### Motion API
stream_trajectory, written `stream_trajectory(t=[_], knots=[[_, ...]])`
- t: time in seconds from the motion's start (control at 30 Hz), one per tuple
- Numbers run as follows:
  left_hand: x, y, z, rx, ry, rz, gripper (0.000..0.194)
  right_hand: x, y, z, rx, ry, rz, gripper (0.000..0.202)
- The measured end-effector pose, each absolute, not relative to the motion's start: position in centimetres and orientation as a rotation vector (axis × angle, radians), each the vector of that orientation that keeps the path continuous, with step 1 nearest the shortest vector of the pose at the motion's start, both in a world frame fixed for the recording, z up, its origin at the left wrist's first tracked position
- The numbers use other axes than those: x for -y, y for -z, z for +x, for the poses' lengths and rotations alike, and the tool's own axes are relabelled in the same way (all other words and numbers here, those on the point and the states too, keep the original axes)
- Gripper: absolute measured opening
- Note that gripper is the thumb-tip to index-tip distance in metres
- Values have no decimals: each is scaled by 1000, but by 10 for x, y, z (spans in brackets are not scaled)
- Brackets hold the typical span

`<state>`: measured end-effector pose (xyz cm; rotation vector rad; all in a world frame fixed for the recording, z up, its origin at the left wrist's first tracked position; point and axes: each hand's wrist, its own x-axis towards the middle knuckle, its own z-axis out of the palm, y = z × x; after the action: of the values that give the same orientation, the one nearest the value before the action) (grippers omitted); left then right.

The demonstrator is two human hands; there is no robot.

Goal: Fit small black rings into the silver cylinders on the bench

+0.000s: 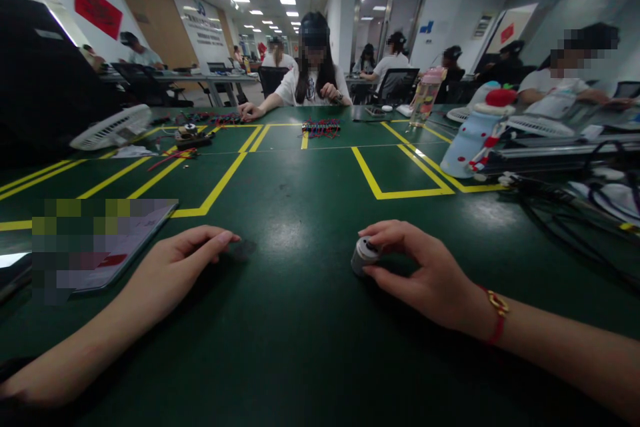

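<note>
On the right, my right hand (415, 267) has its thumb and fingers around a small grey metal cylinder (363, 257) with dark marks on its top, which stands on the green table (300, 320). My left hand (193, 257) rests over the table at left, thumb and index finger pressed together; whether something small is between them is too small to tell. A dark smudge shows on the table by its fingertips. A red cord bracelet is on my right wrist.
A tablet-like device (130, 247) lies left of my left hand. Farther off are wired parts (321, 127), a blue bottle (467, 140), a pink-capped bottle (427, 97) and black cables (550, 220) at right. A person sits across the table.
</note>
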<state>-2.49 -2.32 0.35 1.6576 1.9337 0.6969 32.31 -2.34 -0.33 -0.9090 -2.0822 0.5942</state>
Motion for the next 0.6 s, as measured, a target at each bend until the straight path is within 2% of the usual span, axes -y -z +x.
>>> stream_trajectory(t=[0.33,0.43,0.6], knots=[[22,-6,-23,-1926,-635,1683,45,27,6,322,2109,-663,-909,32],[26,-8,-7,-1886,-646,1761,39,27,7,321,2095,-727,-924,33],[36,-18,51,-1500,-717,2056,27,27,10,321,2021,-868,-1000,47]])
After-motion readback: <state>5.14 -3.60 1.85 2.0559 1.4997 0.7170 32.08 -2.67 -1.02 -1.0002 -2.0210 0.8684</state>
